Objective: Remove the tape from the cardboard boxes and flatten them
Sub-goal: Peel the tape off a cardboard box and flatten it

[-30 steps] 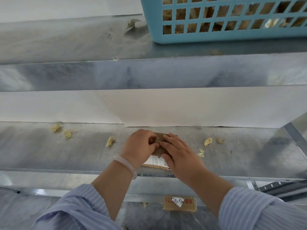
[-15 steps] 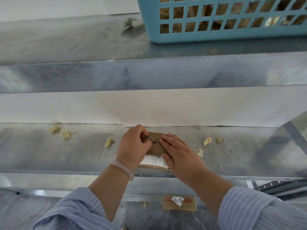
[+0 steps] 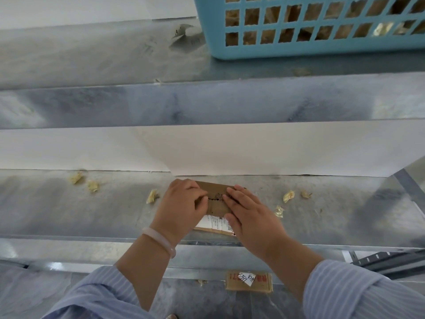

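Both on cardboard box (image 3: 216, 196) | left grip (image 3: 181, 210) curled round flap | right grip (image 3: 248, 215) flat, fingers straight, pressing

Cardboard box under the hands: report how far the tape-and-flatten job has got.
Done: crumpled tape scraps litter the shelf, and a flat cardboard piece lies below. In hand: the left hand works at the centre seam of the cardboard box while the right hand presses it flat-fingered. Left: clearing that seam and flattening this box.

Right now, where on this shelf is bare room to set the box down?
Bare metal lies left of the left hand, in front of the tape scraps, and far right beyond the right-side scraps. Around the box it's crowded.
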Motion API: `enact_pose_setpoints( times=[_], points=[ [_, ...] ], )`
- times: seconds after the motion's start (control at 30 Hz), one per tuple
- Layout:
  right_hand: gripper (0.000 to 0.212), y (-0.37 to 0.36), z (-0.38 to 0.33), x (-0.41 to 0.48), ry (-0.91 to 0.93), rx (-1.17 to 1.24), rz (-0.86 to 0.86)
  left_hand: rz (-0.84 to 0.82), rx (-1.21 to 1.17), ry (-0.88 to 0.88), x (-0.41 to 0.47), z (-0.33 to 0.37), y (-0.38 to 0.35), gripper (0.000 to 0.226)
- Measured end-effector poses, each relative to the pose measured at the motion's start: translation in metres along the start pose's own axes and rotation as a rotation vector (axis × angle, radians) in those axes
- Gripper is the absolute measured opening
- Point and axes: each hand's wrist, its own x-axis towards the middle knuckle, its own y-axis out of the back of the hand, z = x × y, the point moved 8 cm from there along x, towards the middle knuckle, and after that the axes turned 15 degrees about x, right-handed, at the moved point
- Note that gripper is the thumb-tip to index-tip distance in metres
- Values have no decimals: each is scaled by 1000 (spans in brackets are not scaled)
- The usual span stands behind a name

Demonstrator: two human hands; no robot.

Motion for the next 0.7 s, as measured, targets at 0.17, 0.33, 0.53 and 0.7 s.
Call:
enact_pose_setpoints(
  times=[0.17,0.33,0.53,0.7],
  points=[
    [48,8,-6,2,2,-54,19,-165,-163,300,-2,-23,-10,27],
    [51,9,-22,16,55,-192,2,-287,-150,408,-7,-32,-19,41],
    [47,1,-21,21,41,-275,-25,-257,-19,317,1,-24,-9,6],
    [47,1,-23,19,29,-255,-16,-213,55,265,1,-21,-7,8]
  ],
)
